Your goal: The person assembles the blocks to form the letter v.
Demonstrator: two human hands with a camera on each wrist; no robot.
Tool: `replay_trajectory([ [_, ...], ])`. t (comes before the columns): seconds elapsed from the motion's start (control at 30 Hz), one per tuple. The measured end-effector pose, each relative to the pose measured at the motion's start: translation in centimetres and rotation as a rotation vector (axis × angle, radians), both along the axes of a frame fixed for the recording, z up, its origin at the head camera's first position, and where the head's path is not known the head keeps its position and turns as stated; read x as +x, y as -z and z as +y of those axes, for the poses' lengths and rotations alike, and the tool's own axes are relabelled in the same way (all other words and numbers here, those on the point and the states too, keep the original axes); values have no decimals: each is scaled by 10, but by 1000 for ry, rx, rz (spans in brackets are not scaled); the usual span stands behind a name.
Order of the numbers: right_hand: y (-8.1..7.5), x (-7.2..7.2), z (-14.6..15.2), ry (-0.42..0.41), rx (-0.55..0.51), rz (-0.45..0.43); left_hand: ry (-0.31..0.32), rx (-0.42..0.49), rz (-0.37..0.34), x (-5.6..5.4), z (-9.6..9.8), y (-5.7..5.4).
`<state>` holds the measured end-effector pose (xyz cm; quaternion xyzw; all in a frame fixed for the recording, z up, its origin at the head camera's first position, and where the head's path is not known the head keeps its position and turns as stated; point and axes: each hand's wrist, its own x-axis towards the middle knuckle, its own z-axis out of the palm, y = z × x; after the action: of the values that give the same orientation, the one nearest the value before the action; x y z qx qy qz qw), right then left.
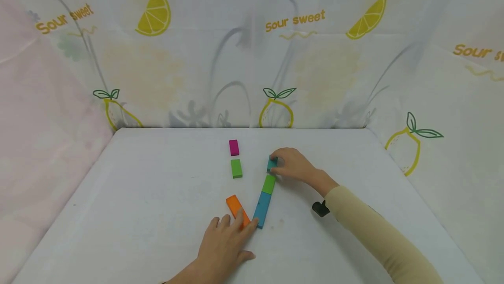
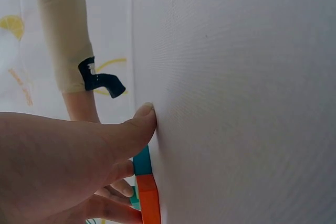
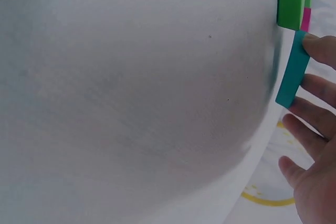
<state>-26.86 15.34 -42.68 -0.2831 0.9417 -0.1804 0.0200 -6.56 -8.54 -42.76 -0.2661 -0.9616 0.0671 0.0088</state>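
Right hand [image 1: 294,166] pinches the teal block [image 1: 271,164] between thumb and fingertips, right of the tabletop's [image 1: 138,209] centre, towards its far edge. Its near end sits just beside the green block [image 1: 269,184] that touches the blue block [image 1: 262,209]; contact there cannot be told. Left hand [image 1: 223,247] has its fingers extended and somewhat spread, resting at the orange block [image 1: 234,204] and the blue block's near end, on the near-edge side.

Judgement: square the teal end to the green one, lower it flat and slide gently, left fingertips steadying the row (a hard push would probably skew it).

Right-wrist view: teal block's long face, partly covered from the head camera. Left-wrist view: orange meeting blue, a corner fingers hide from above. Only the head view gives the whole layout.
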Motion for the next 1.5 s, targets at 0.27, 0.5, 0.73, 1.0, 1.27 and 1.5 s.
replay_trajectory([
  [0.27, 4, 2, 1, 8, -6, 0, -4, 20, 0, 0, -1, 1],
  [0.5, 7, 3, 3, 21, 8, 16, 2, 29, -2, -1, 0, 1],
  [0.73, 7, 3, 2, 10, 10, 38, 5, 30, 17, 0, 0, 3],
  [1.0, 8, 4, 2, -3, -3, 58, 8, 28, 34, 0, -1, 3],
  [1.27, 9, 6, 3, -17, -39, 77, 10, 24, 48, 0, -1, 3],
  [1.5, 10, 7, 3, -23, -54, 104, 7, 25, 22, -1, 0, 2],
])
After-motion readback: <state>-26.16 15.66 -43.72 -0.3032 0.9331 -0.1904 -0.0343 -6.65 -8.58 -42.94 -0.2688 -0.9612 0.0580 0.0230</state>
